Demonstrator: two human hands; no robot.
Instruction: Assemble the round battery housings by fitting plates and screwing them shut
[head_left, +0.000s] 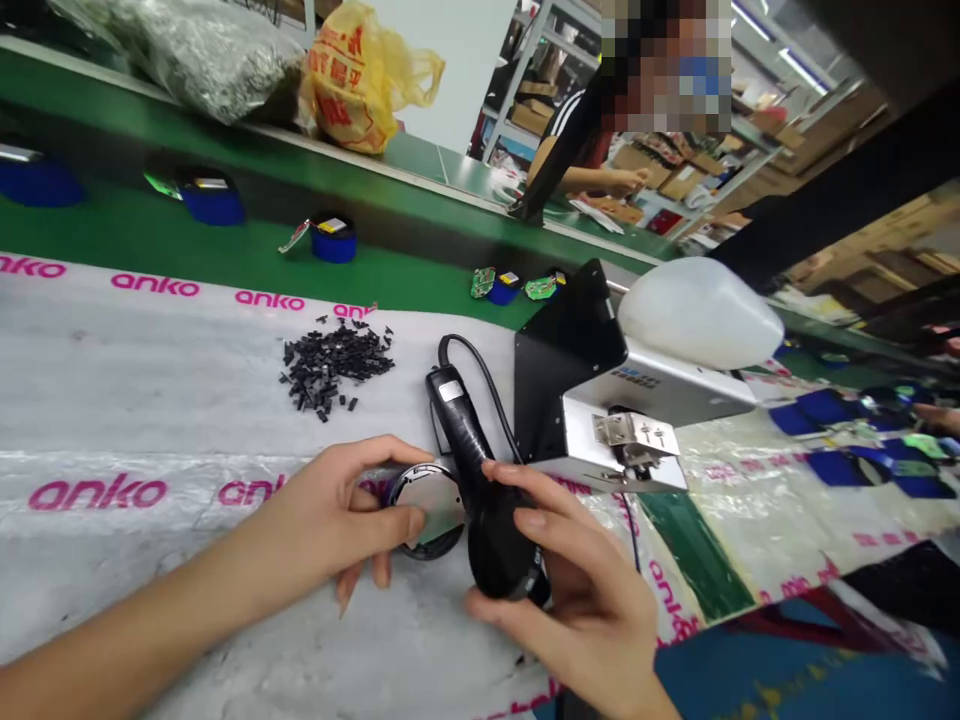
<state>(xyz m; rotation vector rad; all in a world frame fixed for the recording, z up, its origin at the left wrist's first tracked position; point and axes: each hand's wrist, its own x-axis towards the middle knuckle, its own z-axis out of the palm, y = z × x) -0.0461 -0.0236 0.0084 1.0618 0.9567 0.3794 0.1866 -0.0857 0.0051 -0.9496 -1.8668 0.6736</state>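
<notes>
My left hand [371,515] is closed around the edge of a round, dark-rimmed housing [442,500] with a pale, silvery disc face; its thumb lies on that face. My right hand [577,580] grips the round head of a black corded device [469,440], whose handle carries a small silver label and points away from me. The head sits right beside the housing; whether they touch I cannot tell. A black cord [487,370] loops from the handle's far end towards the machine. Left of the handle, a pile of small black pieces [334,365] lies on the plastic-covered table.
A black-and-white machine [637,400] topped by a white rounded lump [701,312] stands at right. Blue round units [334,238] line the green strip [420,275] behind. A yellow bag [352,80] rests on the back ledge. A co-worker's hand [626,182] shows beyond.
</notes>
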